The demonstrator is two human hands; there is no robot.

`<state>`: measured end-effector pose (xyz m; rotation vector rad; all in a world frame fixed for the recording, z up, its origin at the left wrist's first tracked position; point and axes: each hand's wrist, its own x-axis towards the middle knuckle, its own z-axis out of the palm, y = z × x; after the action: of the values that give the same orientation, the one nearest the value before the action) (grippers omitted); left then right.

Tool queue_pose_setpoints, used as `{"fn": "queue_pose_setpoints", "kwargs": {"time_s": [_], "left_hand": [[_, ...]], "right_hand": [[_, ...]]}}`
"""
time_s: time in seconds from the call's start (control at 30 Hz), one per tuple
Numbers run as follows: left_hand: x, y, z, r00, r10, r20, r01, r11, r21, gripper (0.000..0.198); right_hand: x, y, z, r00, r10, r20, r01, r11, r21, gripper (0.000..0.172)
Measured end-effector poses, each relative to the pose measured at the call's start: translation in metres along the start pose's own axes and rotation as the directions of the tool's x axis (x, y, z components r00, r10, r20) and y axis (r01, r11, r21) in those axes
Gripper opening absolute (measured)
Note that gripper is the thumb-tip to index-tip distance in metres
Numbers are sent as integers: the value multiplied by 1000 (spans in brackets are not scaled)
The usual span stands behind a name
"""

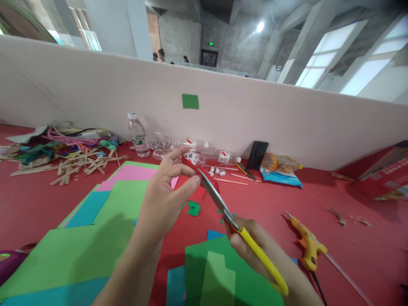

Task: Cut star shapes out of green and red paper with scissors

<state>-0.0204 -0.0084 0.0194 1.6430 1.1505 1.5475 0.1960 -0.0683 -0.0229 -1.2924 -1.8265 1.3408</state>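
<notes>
My left hand [172,182] pinches a small red piece of craft sheet [188,162] between thumb and fingers, above the middle of the table. My right hand [250,242] grips scissors [216,197] with yellow handles, pointing up and to the left. Their blade tips reach the red piece beside my left thumb; whether they touch it I cannot tell. Below my hands lie a small cut green piece [193,208] and tiny green scraps [221,221]. Under my right hand is a dark green sheet [197,259] with a lighter green strip [219,280] on it.
Green, pink and blue sheets [124,204] spread at left. Behind them stand a water bottle [138,136] and a heap of wooden sticks [73,163]. Clear bottles [223,156] and a black phone [257,155] line the white partition [223,110]. A yellow glue gun [307,242] lies at right.
</notes>
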Motion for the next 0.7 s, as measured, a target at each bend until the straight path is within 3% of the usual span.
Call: {"fn": "queue_pose_setpoints", "kwargs": {"time_s": [0.1,0.37,0.7], "left_hand": [[-1,-1,1,1000,6,-2,-6,1000,-18,13],[-4,-4,8,999,39,-26,-41,994,-104,15],[-6,-5,10,999,46,26,-44,995,-93,20]], "right_hand": [[0,0,1,1000,-12,-28,13,1000,11,77],[2,3,-4,998,-64,28,64,998,27,74],[-1,7,-15,992,-108,58,107,994,24,67]]}}
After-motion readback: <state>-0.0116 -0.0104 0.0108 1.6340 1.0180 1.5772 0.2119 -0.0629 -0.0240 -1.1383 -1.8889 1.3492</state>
